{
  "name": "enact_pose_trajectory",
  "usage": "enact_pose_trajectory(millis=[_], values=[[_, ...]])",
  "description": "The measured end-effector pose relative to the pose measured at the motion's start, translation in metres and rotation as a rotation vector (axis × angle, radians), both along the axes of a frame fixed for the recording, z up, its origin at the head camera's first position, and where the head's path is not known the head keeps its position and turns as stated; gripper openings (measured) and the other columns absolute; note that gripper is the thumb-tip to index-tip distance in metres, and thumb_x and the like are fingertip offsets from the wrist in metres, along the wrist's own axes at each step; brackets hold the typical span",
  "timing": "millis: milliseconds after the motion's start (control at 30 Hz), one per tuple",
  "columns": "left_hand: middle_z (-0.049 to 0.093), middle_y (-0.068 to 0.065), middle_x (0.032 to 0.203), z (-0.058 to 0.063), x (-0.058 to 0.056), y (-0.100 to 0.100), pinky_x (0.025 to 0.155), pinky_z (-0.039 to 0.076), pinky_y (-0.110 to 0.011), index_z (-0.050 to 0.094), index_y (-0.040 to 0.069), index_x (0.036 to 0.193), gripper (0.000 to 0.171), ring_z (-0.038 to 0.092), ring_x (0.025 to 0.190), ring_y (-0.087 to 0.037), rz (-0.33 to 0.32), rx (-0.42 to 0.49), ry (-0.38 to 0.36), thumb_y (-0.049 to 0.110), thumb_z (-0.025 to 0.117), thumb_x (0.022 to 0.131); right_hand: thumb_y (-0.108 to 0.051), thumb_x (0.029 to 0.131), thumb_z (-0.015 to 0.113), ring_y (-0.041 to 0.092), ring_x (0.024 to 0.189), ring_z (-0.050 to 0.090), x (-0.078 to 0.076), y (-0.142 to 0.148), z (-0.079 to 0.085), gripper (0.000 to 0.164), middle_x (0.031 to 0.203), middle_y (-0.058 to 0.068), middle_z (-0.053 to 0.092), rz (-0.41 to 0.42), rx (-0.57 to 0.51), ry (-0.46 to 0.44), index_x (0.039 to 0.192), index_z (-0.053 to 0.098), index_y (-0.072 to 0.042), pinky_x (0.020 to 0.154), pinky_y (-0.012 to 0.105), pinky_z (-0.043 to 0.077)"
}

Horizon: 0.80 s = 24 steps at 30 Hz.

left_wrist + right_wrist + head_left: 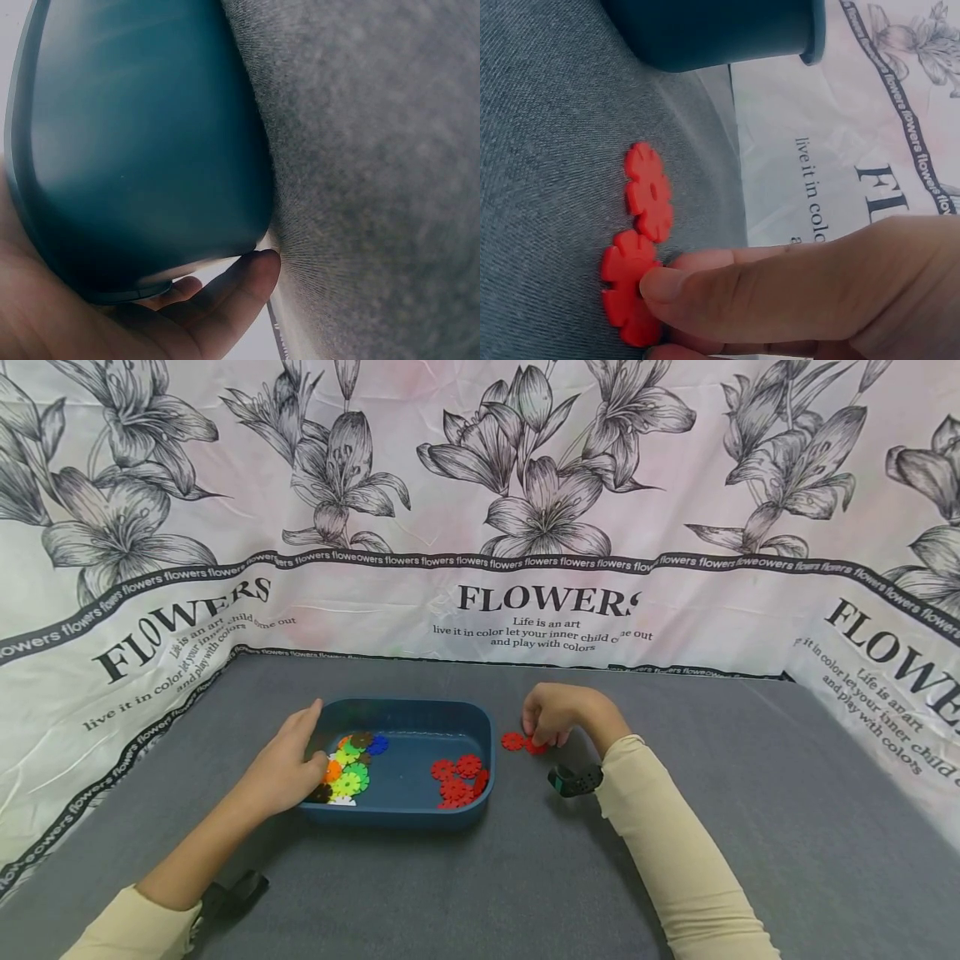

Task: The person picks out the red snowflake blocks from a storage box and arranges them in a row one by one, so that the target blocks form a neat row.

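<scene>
A dark blue rectangular bin (pixel 408 812) stands on the grey cloth. Its left side is gripped by my left hand (pixel 281 768), the thumb over the rim and the fingers along the outer wall in the left wrist view. Right of the bin, my right hand (pixel 558 712) pinches a red notched plastic disc (pixel 625 289) at its edge, low over the cloth. Another red disc (pixel 649 193) lies flat right beside it, edge against edge in the right wrist view. The right hand's other fingers are partly hidden behind its thumb.
Inside the bin, red discs (pixel 457 788) are gathered at the right end. Yellow, green, orange, blue, brown and white discs (pixel 349 783) lie at the left end. A white flower-printed cloth (pixel 360 618) hangs behind and along the sides of the table.
</scene>
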<state>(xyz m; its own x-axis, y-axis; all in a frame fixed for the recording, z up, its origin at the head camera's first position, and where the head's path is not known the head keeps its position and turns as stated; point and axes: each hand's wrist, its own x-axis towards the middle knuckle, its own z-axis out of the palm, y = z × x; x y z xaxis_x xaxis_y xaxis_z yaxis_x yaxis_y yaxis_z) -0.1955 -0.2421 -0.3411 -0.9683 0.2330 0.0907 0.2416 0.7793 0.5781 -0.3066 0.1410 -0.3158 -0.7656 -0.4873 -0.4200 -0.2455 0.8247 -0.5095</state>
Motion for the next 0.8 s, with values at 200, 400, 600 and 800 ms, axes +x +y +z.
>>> enact_pose_trajectory(millis=[200, 400, 600, 800], values=[[0.015, -0.033, 0.158, -0.001, -0.001, 0.0, 0.104, 0.025, -0.072, 0.009, -0.008, 0.157, 0.076, 0.024, 0.14, -0.054, 0.003, -0.002, 0.003, 0.007, 0.052, 0.096, 0.003, 0.084, 0.065, 0.021, 0.07, 0.059, 0.005, -0.005, 0.013, 0.016, 0.086, 0.007, 0.066, 0.023, -0.022, 0.252, 0.098, 0.07, -0.003, 0.064, 0.034, 0.051], [0.014, -0.033, 0.158, -0.002, -0.001, -0.002, 0.104, 0.025, -0.072, 0.008, -0.007, 0.158, 0.076, 0.023, 0.14, -0.054, 0.008, 0.0, 0.001, 0.006, 0.051, 0.096, 0.005, 0.084, 0.059, 0.021, 0.076, 0.06, 0.023, -0.031, 0.029, 0.017, 0.087, 0.006, 0.068, 0.066, -0.165, 0.619, 0.093, 0.071, -0.003, 0.071, 0.037, 0.051], [0.015, -0.033, 0.158, -0.001, -0.002, -0.001, 0.104, 0.025, -0.072, 0.009, -0.007, 0.157, 0.076, 0.023, 0.14, -0.054, 0.012, 0.0, 0.006, 0.006, 0.05, 0.095, -0.001, 0.09, 0.066, 0.017, 0.08, 0.06, 0.053, -0.072, 0.032, 0.009, 0.088, 0.002, 0.068, 0.253, -0.199, 0.744, 0.093, 0.071, -0.007, 0.075, 0.034, 0.052], [0.014, -0.033, 0.158, -0.001, -0.001, -0.001, 0.104, 0.025, -0.072, 0.009, -0.007, 0.158, 0.076, 0.022, 0.141, -0.054, 0.002, -0.001, 0.007, 0.006, 0.051, 0.095, -0.03, 0.089, 0.077, 0.018, 0.107, 0.057, 0.076, -0.103, 0.015, 0.055, 0.129, 0.006, 0.058, 0.478, 0.061, 0.431, 0.138, 0.06, -0.015, 0.089, 0.033, 0.05]])
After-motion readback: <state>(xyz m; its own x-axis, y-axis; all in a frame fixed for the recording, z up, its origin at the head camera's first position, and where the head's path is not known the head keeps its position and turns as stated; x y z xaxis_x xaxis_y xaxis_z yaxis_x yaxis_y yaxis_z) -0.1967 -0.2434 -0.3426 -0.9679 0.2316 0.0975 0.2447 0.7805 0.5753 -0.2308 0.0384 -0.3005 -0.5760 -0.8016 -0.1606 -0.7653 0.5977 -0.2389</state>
